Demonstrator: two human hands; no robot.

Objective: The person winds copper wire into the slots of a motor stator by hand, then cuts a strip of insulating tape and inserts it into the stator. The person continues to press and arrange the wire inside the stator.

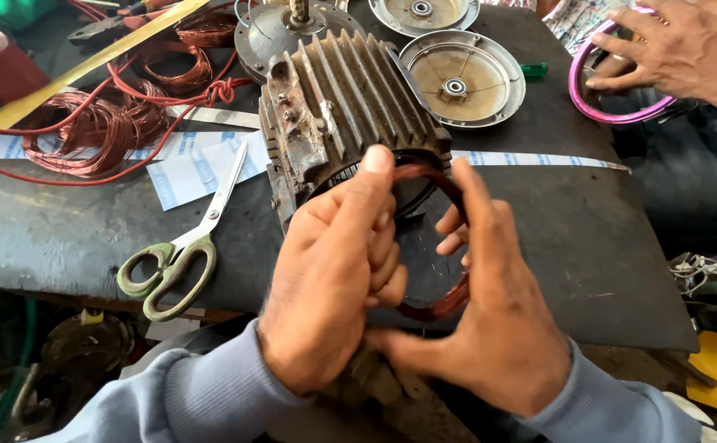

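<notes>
A loop of copper winding wire (445,305) sits at the open front of the finned motor housing (346,107), gripped by both hands: left hand (334,287) pinching its near side, right hand (490,328) curled round its outer arc. Left of the housing lie green-handled scissors (180,264); right of it the dark surface (588,230) is bare up to its edge. Beyond the housing, another person's hand (678,45) rests on a pink ring (578,82).

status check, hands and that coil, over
Left hand and right hand both grip red-brown copper wire coil. Coil at grey finned motor housing mouth. Nothing blocking.
</notes>
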